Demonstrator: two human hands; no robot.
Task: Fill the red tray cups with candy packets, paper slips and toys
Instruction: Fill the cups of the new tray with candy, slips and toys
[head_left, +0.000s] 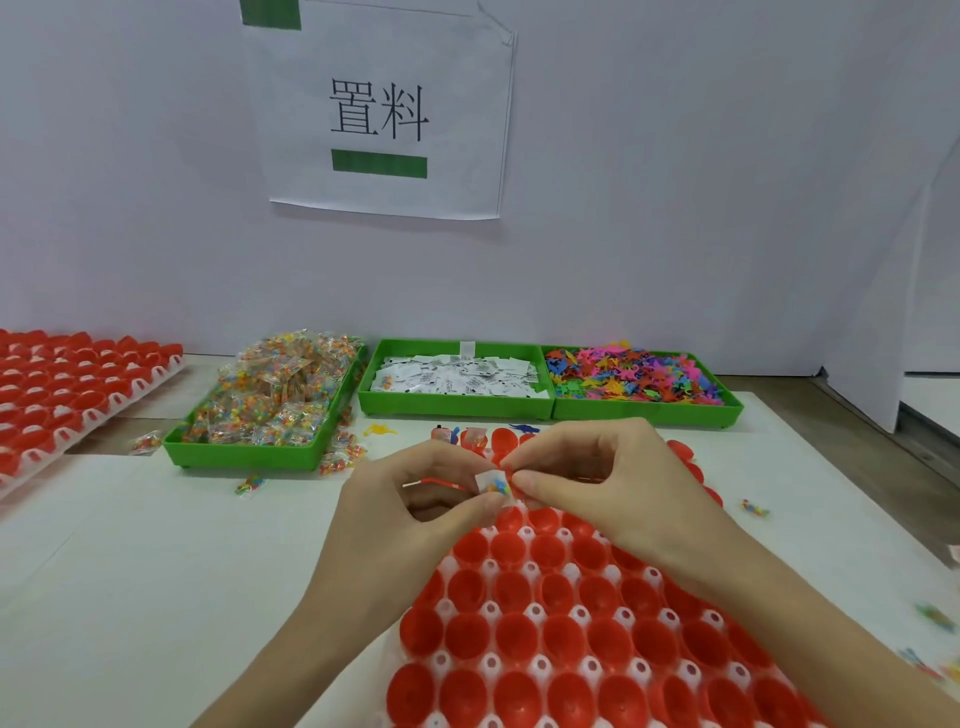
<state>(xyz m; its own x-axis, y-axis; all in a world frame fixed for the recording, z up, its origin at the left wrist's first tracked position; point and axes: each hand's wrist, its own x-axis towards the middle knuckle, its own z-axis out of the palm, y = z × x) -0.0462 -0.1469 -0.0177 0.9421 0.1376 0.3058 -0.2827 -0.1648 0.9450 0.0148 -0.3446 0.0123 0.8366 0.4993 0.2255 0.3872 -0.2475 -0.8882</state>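
My left hand (415, 499) and right hand (587, 478) pinch one candy packet (493, 486) over the red tray (545, 639); next, I judge, lower it into an empty cup.

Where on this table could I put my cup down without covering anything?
The bare white sheet left of the hands, below the candy bin, is free. The red cup tray fills the middle; loose packets dot its right side.

Work surface and its load
The white surface (156, 545) carries three green bins (457, 405), two red cup trays (571, 649), and stray candy packets (249, 486).
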